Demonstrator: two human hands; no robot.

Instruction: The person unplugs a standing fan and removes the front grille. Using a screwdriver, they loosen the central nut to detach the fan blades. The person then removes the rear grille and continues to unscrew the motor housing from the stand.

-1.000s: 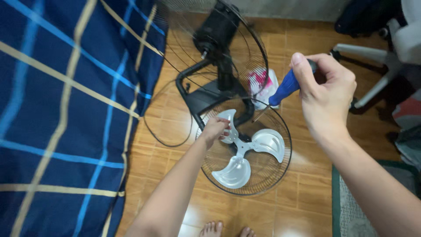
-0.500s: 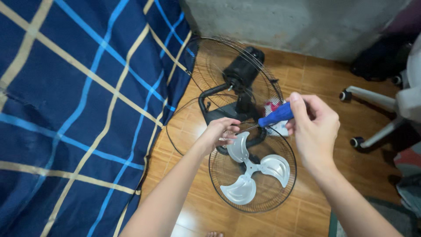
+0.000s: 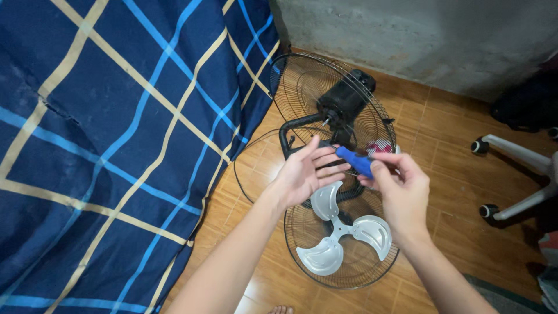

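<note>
Screwdriver lies crosswise between both hands, handle toward the right

Bedding first: I see a dark blue blanket [image 3: 116, 145] with pale blue and cream stripes filling the left side of the view, hanging down to the wooden floor [image 3: 453, 151]. Against the grey wall [image 3: 407, 35] the fan body [image 3: 343, 102] lies tipped, its black motor set in the rear wire guard. Nearer to me, the front guard [image 3: 343, 273] lies flat on the floor with the silver three-bladed propeller [image 3: 343, 232] resting in it. At the far right I make out the white legs and castors of a chair [image 3: 511, 174].

Both hands are raised above the front guard, close together, just in front of the motor. My right hand [image 3: 401, 192] has its grip closed around the blue-handled screwdriver [image 3: 354, 160], thumb and fingers pinched on the handle end. The tool's long axis runs nearly level, from the right hand up and leftward toward the left. My left hand [image 3: 302, 174] is open, palm turned toward the tool, fingers spread and loosely curled, their tips at or just beside the far end of the handle; I cannot tell whether they touch it, and the metal shaft is hidden there. So the screwdriver lies to the right of the left hand's grip and pointing into it, and the right hand is the one that carries it. The propeller sits directly below both wrists, well apart from the fingers.
</note>
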